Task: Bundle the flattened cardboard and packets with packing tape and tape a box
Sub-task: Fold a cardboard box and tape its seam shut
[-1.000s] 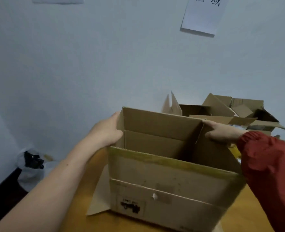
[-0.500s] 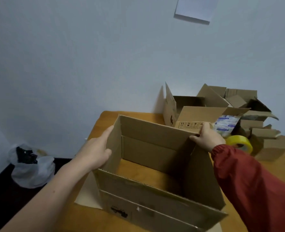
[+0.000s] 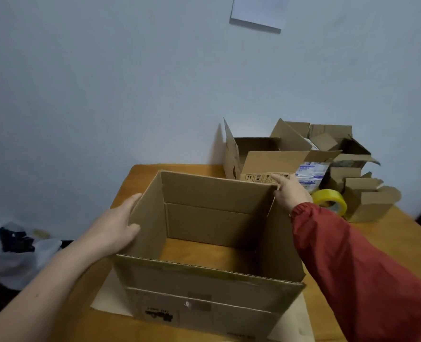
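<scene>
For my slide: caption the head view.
Left hand and right hand hold an open box on the table, tape roll nearby.

Red sleeve (image 3: 352, 267), gathered cuff (image 3: 300, 210), bare left forearm (image 3: 46, 285)

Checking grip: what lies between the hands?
The open cardboard box: left hand on its left wall, right hand at its far-right corner. Head view.

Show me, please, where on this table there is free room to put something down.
Bare table shows at the far left corner, between the open box and the back edge. A second bare patch lies right of the red sleeve, in front of the small boxes. The far right is crowded: tape roll, packets and rear box stand close together.
</scene>
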